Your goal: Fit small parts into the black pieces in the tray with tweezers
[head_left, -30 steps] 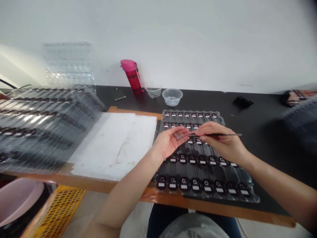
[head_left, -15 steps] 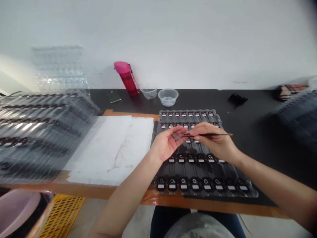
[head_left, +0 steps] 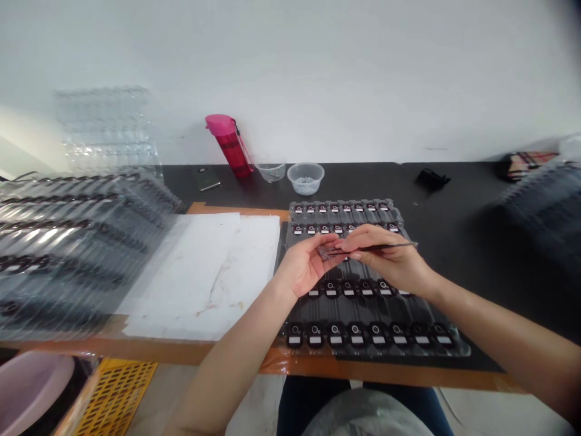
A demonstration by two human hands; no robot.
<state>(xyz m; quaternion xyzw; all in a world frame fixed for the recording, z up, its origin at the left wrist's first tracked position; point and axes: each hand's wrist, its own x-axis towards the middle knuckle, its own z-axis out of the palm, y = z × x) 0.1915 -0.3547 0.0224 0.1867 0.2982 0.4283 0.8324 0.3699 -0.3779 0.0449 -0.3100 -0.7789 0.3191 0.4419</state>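
My left hand is palm up, its fingers curled around a few small clear pieces too tiny to make out. Dark tweezers are gripped in my right hand, with their tips over those pieces at the left fingers. Both hands hover above a clear plastic tray that holds rows of small black parts, each with a ring and a white label. My hands and wrists hide part of its middle rows.
Stacked filled trays stand left, beside white paper sheets. At the back are a pink bottle, a tub of small clear bits and another clear tub. A black object and more stacked trays lie right.
The tweezers and my right hand have shifted slightly left, with the tips closer over the pieces in my left hand. My left hand stays nearly in place.
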